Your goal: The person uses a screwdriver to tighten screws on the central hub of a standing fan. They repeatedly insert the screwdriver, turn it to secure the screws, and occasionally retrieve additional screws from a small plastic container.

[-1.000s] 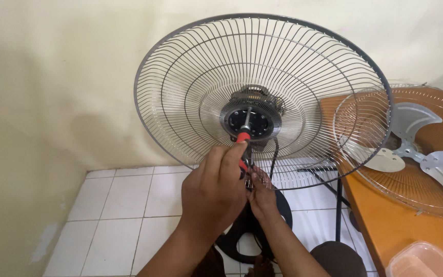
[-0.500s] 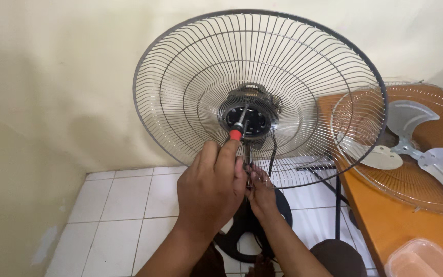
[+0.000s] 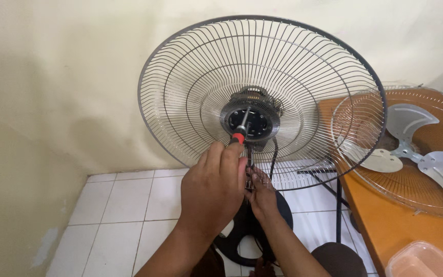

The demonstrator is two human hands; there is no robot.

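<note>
The rear fan guard (image 3: 262,97) stands upright, with the motor hub (image 3: 250,121) at its centre. The left hand (image 3: 214,187) closes its fingers around the screwdriver (image 3: 241,131), tip on the hub. The right hand (image 3: 261,192), at 5 o'clock from the hub, grips the stand neck. I think the driver should stay straight on the screw, with steady pressure.

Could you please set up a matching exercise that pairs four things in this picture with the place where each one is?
Things:
1. screwdriver
2. fan blades
3. clear plastic container
4. round black base

Places:
A. on the white tiled floor, below the hands
B. at the near corner of the orange table
C. tip at the black motor hub, handle in the left hand
D. lying in the loose wire guard on the table

Pairs: 1-C, 2-D, 3-B, 4-A
</note>
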